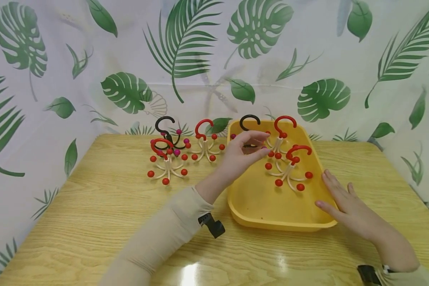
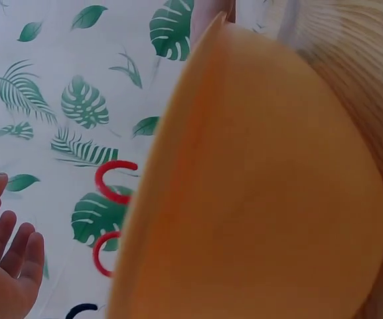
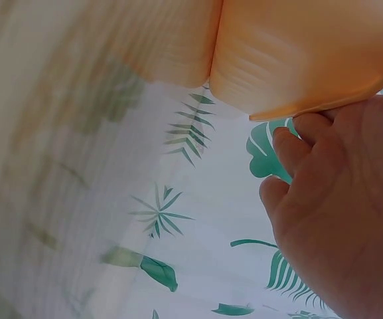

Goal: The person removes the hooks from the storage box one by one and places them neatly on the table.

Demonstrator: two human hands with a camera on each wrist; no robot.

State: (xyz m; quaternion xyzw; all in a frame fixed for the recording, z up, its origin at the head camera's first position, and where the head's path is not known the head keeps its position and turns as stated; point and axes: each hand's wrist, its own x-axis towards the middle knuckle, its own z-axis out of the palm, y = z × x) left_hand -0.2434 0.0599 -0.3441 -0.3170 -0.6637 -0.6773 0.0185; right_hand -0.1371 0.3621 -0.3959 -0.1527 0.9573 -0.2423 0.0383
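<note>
Over the yellow tray my left hand hovers with bent, parted fingers and nothing between them. Its fingertips are close to a red-and-cream rotating hook hanger with ball-tipped prongs. A similar red hook hanger stands nearer in the tray. Behind my left hand, a black hook hanger is mostly hidden. My right hand rests against the tray's right rim with extended fingers; the right wrist view shows its fingertips at that edge.
Left of the tray on the wooden table stand a black hook hanger with magenta balls and two red-and-cream ones, a nearer hanger and a farther hanger. A leaf-patterned cloth rises behind the table.
</note>
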